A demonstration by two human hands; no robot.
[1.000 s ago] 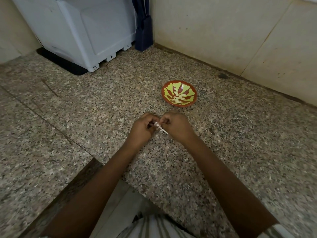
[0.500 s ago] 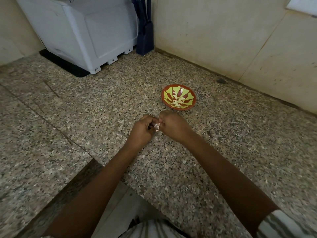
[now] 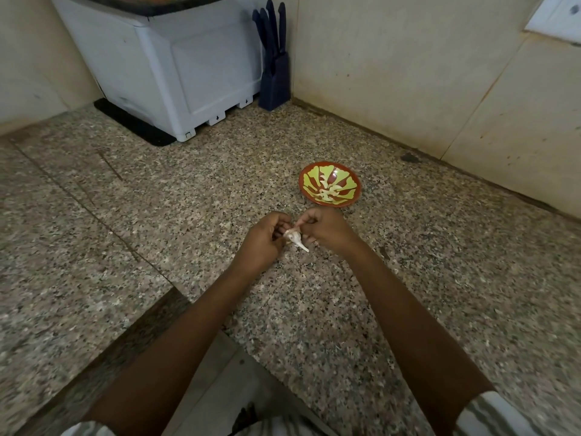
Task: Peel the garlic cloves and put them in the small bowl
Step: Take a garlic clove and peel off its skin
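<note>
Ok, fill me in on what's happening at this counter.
A person is peeling garlic at a speckled stone counter. The left hand grips a garlic clove while the right hand pinches at its papery skin, just above the counter. The small bowl sits just beyond the hands and already holds some pale pieces. This clove has not gone in yet.

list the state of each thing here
left hand, pinches the clove
right hand, pinches the clove
clove, between both hands, papery tail on
bowl, upright on the counter, holds pale pieces
knife block, upright, knives in
</note>
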